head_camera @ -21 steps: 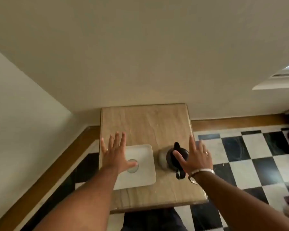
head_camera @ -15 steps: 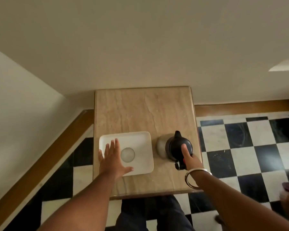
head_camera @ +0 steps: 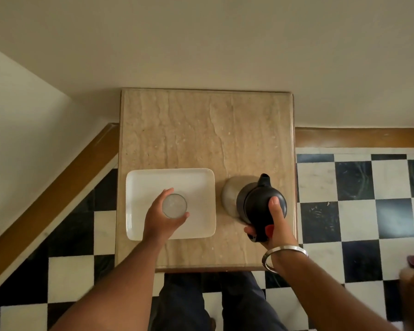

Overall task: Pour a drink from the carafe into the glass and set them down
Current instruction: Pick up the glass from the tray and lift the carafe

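A clear glass stands upright on a white square tray at the left of a small marble table. My left hand wraps around the glass from the near side. To the right stands a steel carafe with a black lid and spout pointing away from me. My right hand grips its black handle, thumb resting on top of the lid. Both objects rest on their surfaces.
The beige marble table sits against a cream wall, its far half bare. Black-and-white checkered floor lies to the right and left. My legs in dark trousers are just below the table's near edge.
Both hands were spread open above the objects. Now the left hand has closed around the glass and the right hand has closed on the carafe's handle. The camera tilted further down.
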